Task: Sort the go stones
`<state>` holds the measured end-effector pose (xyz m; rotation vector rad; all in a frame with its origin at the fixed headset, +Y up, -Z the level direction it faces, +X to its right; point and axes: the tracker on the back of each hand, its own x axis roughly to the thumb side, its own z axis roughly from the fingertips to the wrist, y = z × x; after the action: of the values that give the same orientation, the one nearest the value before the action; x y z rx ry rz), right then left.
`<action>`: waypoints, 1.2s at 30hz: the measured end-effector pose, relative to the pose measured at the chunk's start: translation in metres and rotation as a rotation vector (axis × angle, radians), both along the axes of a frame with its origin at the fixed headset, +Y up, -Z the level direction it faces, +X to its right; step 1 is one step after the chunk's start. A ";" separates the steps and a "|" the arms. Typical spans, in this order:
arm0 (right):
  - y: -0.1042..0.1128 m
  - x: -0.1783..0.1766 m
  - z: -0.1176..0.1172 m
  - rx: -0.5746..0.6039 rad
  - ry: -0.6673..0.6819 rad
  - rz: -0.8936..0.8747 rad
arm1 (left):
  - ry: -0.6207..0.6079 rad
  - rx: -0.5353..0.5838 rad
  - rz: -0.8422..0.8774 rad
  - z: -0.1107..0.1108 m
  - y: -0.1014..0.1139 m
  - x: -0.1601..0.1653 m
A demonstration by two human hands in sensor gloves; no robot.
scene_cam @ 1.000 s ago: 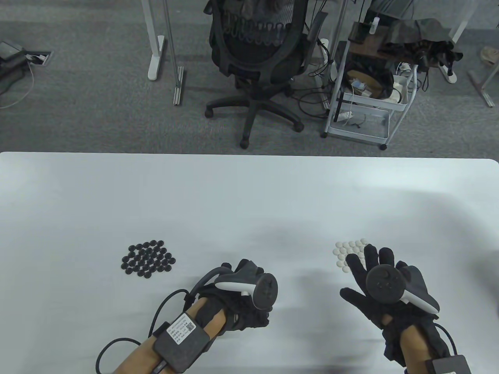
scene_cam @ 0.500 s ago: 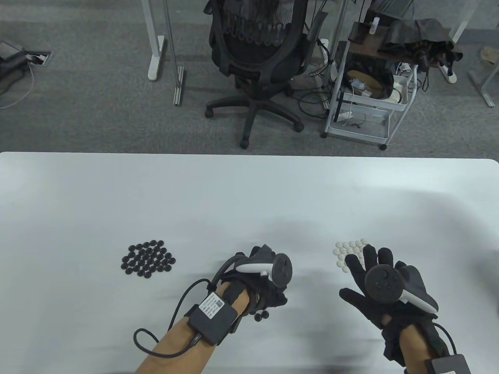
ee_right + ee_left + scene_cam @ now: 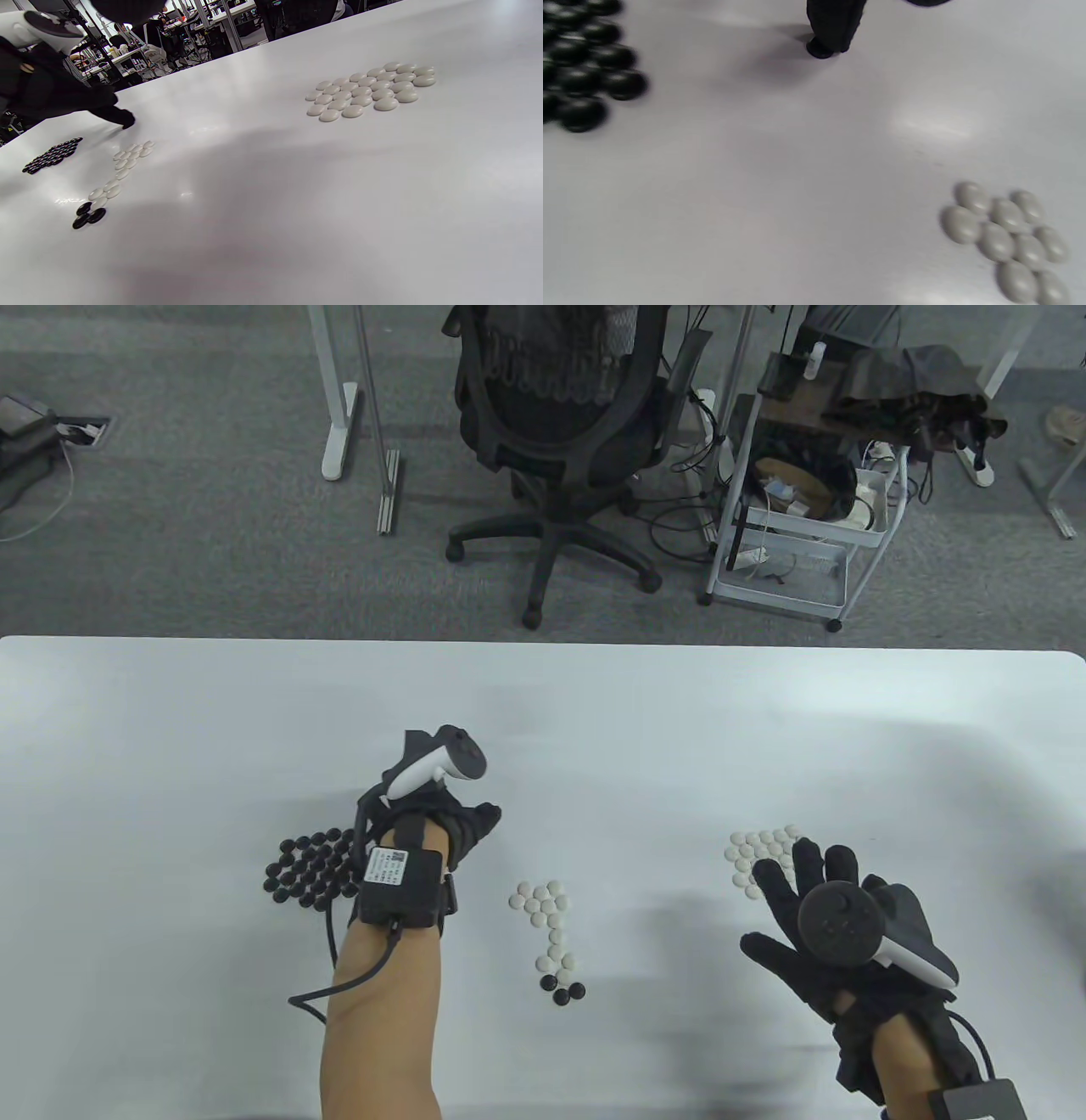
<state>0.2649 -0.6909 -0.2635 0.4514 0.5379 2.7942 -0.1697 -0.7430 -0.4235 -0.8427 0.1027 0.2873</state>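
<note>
Stones are small, hard, smooth lens shapes, likely light and slippery, so pinch each at the rim or slide it across the desk (image 3: pixel 170 712). Left hand (image 3: pixel 441 814) has a fingertip (image 3: pixel 821 46) on the desk, black pile (image 3: pixel 316 868) just to its left, mixed cluster (image 3: pixel 550 925) toward the wrist; whether it holds a stone I cannot tell. Right hand (image 3: pixel 827 925) hovers spread and empty, with the white pile (image 3: pixel 759 848) at its fingertips.

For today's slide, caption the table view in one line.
Left hand beside sorted black stones, right hand by white stones; mixed stones between.
</note>
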 end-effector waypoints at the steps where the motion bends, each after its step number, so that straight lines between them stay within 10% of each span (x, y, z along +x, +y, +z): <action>1: 0.000 -0.001 0.000 0.001 0.003 0.005 | 0.034 0.003 0.003 0.003 -0.001 -0.014; 22: -0.004 -0.004 -0.001 -0.011 0.004 0.030 | 0.126 0.017 -0.002 0.023 0.019 -0.071; 36: -0.001 0.000 -0.001 0.001 -0.007 0.015 | -0.725 0.015 0.018 0.103 0.030 0.091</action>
<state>0.2646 -0.6923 -0.2642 0.4391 0.5410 2.8090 -0.0783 -0.7128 -0.3210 -0.8890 -0.5828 -0.0132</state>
